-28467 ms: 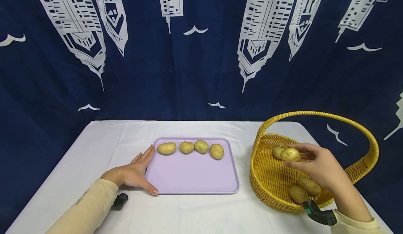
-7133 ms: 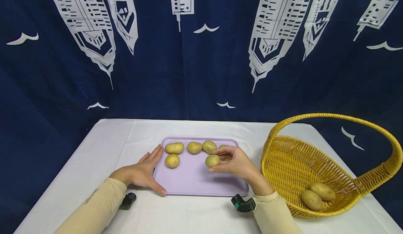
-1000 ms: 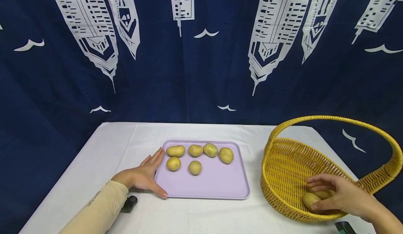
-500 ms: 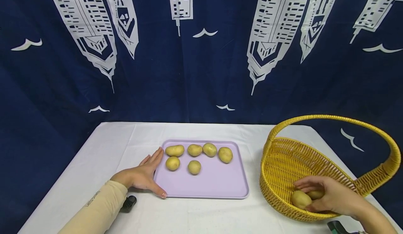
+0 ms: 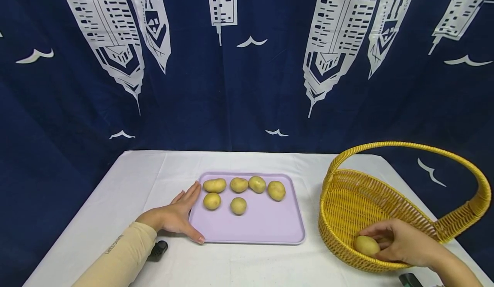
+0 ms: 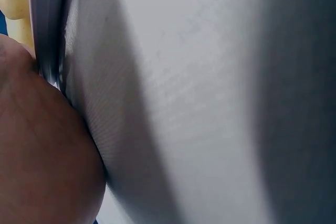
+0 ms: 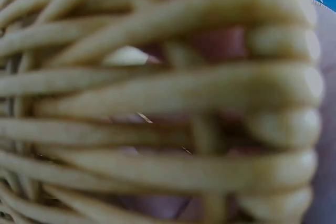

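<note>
My left hand (image 5: 172,215) lies with straight, spread fingers along the left edge of a lilac tray (image 5: 262,231). Several potatoes are on the tray: a back row with an elongated potato (image 5: 214,185) at its left, and a nearer pair, one potato (image 5: 212,201) left of another potato (image 5: 238,206). Inside the yellow wicker basket (image 5: 343,209), my right hand (image 5: 403,244) grips a potato (image 5: 366,245) between fingers and thumb. A second basket potato is hidden from view, with the hand in front. In the right wrist view, the basket's weave (image 7: 157,87) blocks the held potato.
The basket's tall arched handle (image 5: 405,144) rises at the right, over the hand. White cloth (image 5: 231,265) covers the table. A dark blue printed curtain (image 5: 231,85) hangs behind. A black wrist device (image 5: 158,250) sits under the left wrist.
Since the oldest frame, two potatoes have joined the tray in a nearer row. Over the last second, my right hand shifted left within the basket and closed round a potato. My left hand stays put.
</note>
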Demonstrator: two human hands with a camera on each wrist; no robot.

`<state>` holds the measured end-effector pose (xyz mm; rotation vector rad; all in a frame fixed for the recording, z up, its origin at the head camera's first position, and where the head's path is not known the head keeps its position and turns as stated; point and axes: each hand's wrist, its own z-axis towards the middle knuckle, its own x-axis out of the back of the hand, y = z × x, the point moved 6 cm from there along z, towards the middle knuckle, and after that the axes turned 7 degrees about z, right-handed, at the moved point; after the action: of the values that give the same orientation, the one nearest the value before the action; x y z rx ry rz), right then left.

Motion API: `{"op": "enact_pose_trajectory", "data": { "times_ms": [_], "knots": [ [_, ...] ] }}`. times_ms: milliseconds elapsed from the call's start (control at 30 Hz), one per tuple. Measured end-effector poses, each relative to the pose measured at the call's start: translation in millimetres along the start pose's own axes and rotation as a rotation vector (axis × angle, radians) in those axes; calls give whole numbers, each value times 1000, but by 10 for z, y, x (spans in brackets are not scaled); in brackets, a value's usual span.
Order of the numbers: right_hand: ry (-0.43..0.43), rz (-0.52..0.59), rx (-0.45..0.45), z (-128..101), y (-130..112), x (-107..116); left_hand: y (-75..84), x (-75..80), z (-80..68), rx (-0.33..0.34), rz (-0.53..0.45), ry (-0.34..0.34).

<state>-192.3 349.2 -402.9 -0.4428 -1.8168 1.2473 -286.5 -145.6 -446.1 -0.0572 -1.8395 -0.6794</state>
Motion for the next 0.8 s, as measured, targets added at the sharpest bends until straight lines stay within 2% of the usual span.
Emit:
{"op": "enact_pose_trajectory", "data": {
  "times_ms": [167,433,567,700,800],
  "knots": [
    [59,-96,-75,-11,8,17,-8,-9,-3,7,-4,-3],
    [121,-152,-163,-27,11,33,-8,-13,2,3,14,3],
    [163,-160,-169,-32,5,52,-2,-7,0,4,14,0],
    [197,-90,-152,-24,-9,59,0,0,-2,3,8,-2],
    [265,-96,-143,-21,-44,74,1,2,-6,-3,8,0]
  ]
}}
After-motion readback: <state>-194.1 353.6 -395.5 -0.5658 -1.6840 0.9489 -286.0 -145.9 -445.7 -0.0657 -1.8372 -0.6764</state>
